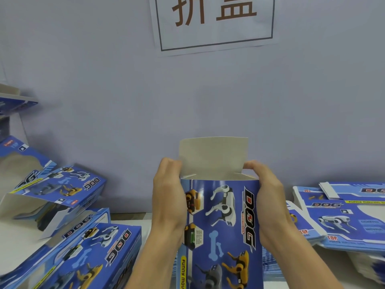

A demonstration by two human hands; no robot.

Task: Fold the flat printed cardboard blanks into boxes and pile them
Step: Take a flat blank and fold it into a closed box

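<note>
Blue printed cardboard box [223, 222], held upright above the tabletop's edge between the left hand [168, 203] and right hand [268, 203], fingers curled onto its upper corners, could crease if uneven squeezing skews the raised grey lid flap [214, 155].

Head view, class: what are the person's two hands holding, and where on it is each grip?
Both hold the blue printed box, stood upright. The left hand grips its upper left edge, the right hand its upper right edge, fingers curled at the open top beside the raised flap.
</note>
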